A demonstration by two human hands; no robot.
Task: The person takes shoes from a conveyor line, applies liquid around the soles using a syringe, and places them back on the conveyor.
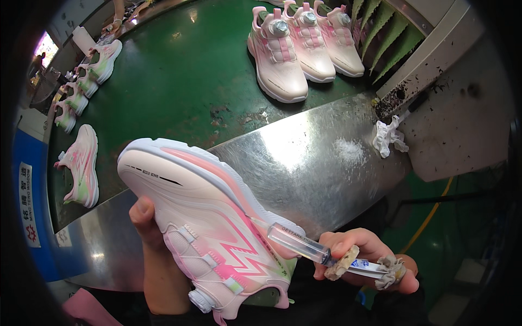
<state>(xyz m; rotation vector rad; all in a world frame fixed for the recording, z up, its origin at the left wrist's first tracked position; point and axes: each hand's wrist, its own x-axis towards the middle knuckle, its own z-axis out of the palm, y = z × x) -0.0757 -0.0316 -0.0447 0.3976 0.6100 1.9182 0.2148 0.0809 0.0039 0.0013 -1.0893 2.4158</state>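
A pink and white sneaker with a lacing dial is tilted in front of me, toe to the upper left. My left hand is closed around it from beneath; the thumb shows at its side and the other fingers are hidden behind the shoe. In my right hand is a clear syringe, gripped by barrel end and plunger, with lumpy wrapping around its flange and plunger end. The syringe's thin tip points at the seam between upper and sole; whether it touches cannot be made out.
Three similar sneakers stand on the green belt at the far right. Several more line its left edge, one sneaker nearest me. A metal ledge fronts the belt. Crumpled white tissue lies by the machine frame.
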